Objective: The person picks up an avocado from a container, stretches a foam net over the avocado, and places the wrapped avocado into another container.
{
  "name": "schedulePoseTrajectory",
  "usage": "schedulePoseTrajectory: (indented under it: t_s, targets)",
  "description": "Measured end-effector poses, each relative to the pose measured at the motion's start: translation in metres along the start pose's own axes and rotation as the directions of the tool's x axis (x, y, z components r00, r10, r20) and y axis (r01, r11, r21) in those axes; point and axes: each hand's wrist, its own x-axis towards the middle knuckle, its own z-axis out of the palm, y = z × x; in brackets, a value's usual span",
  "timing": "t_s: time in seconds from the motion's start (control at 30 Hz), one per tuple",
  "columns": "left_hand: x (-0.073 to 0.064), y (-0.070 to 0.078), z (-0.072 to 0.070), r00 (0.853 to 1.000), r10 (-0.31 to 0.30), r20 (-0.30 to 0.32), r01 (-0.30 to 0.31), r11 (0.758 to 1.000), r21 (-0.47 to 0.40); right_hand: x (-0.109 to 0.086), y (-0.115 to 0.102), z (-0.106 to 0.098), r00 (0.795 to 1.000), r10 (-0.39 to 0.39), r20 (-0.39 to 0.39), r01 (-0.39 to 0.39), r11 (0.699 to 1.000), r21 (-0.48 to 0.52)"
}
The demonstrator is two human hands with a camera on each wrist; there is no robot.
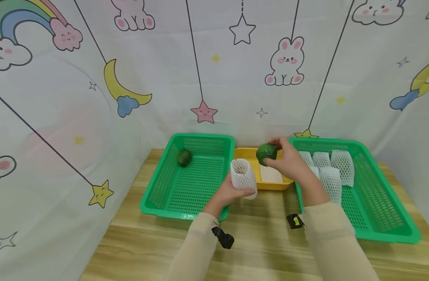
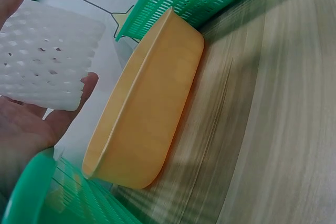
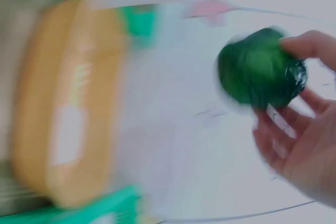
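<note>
My left hand (image 1: pixel 228 194) grips a white foam net sleeve (image 1: pixel 243 180), its round top opening facing up. Thumb and fingers lie around the sleeve (image 2: pixel 47 56) in the left wrist view too. In my right hand (image 1: pixel 288 162) is a dark green avocado (image 1: pixel 266 154), pinched between thumb and fingertips. The right wrist view shows the avocado (image 3: pixel 260 69) with a shiny, slightly blurred surface. It is above the yellow tray (image 1: pixel 279 186), to the right of the sleeve and a little higher. Flat white foam sleeves (image 1: pixel 270 175) lie in that tray.
At left stands a green basket (image 1: pixel 186 215) with one avocado (image 1: pixel 184 157) in its far left corner. A second green basket (image 1: pixel 386 235) at right contains several white foam sleeves (image 1: pixel 342 168). A printed curtain (image 1: pixel 165 78) hangs behind the wooden table (image 1: pixel 256 242).
</note>
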Motion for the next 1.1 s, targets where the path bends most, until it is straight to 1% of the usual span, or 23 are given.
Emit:
schedulePoseTrajectory:
  t_s: [0.03, 0.07, 0.13, 0.17, 0.23, 0.3, 0.33, 0.4, 0.5, 0.57, 0.77, 0.93, 1.0, 1.1]
  targets:
    - [0.0, 0.001, 0.0, 1.0, -0.004, 0.003, 0.004, 1.0, 0.007, 0.001, -0.01, -0.006, 0.999, -0.041, -0.005, 0.041, 0.997, 0.064]
    - [0.0, 0.001, -0.001, 1.0, -0.001, 0.012, 0.001, 1.0, 0.013, 0.002, -0.019, -0.01, 0.997, -0.08, 0.009, 0.078, 0.989, 0.125]
    - [0.0, 0.001, -0.003, 0.999, 0.017, 0.036, -0.017, 1.0, 0.019, 0.003, -0.031, -0.011, 0.984, -0.168, 0.052, 0.152, 0.962, 0.227]
    - [0.001, 0.001, -0.003, 0.998, 0.033, 0.051, -0.034, 0.999, 0.019, 0.003, -0.034, -0.009, 0.976, -0.206, 0.077, 0.18, 0.95, 0.256]
    - [0.001, 0.0, -0.004, 0.995, 0.061, 0.077, -0.062, 0.998, 0.01, 0.005, -0.037, -0.004, 0.96, -0.25, 0.124, 0.21, 0.939, 0.271]
    - [0.002, 0.0, -0.005, 0.993, 0.076, 0.092, -0.077, 0.997, 0.0, 0.005, -0.037, 0.0, 0.949, -0.274, 0.157, 0.231, 0.941, 0.246]
    - [0.002, -0.001, -0.005, 0.993, 0.074, 0.096, -0.074, 0.997, -0.001, 0.006, -0.036, 0.002, 0.948, -0.271, 0.168, 0.233, 0.948, 0.218]
    - [0.001, -0.001, -0.005, 0.995, 0.049, 0.092, -0.05, 0.999, 0.001, 0.006, -0.034, 0.004, 0.95, -0.256, 0.181, 0.227, 0.96, 0.166]
    - [-0.001, 0.0, -0.005, 0.997, 0.007, 0.073, -0.008, 1.0, 0.011, 0.007, -0.032, 0.006, 0.951, -0.234, 0.204, 0.21, 0.969, 0.13]
    - [-0.002, 0.0, -0.006, 0.998, -0.008, 0.064, 0.007, 1.0, 0.008, 0.007, -0.03, 0.008, 0.95, -0.223, 0.217, 0.202, 0.972, 0.116]
    - [-0.002, -0.001, -0.007, 0.998, -0.006, 0.069, 0.005, 1.0, 0.012, 0.007, -0.023, 0.015, 0.95, -0.207, 0.232, 0.186, 0.976, 0.109]
    - [-0.002, -0.001, -0.008, 0.999, -0.003, 0.052, 0.002, 1.0, 0.019, 0.005, -0.021, 0.019, 0.941, -0.221, 0.256, 0.219, 0.975, 0.034]
    - [-0.002, 0.001, -0.008, 0.999, -0.001, 0.046, 0.0, 1.0, 0.02, 0.005, -0.02, 0.021, 0.942, -0.227, 0.248, 0.231, 0.973, 0.01]
    - [-0.002, 0.002, -0.008, 0.998, 0.001, 0.057, -0.002, 1.0, 0.025, 0.006, -0.02, 0.021, 0.952, -0.224, 0.209, 0.221, 0.974, 0.04]
